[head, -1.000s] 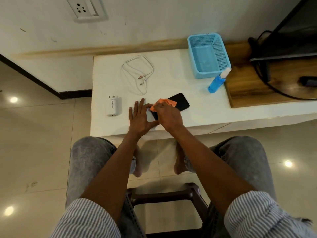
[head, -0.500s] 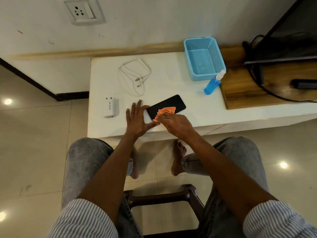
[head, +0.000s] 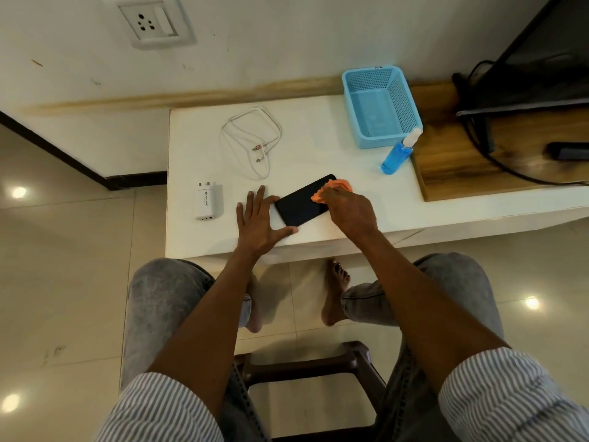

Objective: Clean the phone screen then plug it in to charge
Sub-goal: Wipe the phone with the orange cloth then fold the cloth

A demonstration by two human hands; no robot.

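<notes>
A black phone (head: 301,204) lies screen up near the front of the white table (head: 318,148). My left hand (head: 259,221) rests flat beside the phone's near left end, fingers straight, thumb against its near corner. My right hand (head: 349,212) holds an orange cloth (head: 334,188) bunched under its fingers on the phone's far right end. A white charger adapter (head: 207,202) lies left of my left hand. A coiled white cable (head: 251,138) lies behind the phone. A wall socket (head: 153,22) sits high on the wall at the left.
A blue spray bottle (head: 398,153) stands next to an empty blue mesh basket (head: 381,106) at the back right. A wooden board (head: 478,161) with black cables and a dark screen lies further right. My knees and a dark stool (head: 306,371) are below the table edge.
My right hand has moved the orange cloth along the screen from the phone's near left end to its far right end. My left hand has kept its place beside the phone.
</notes>
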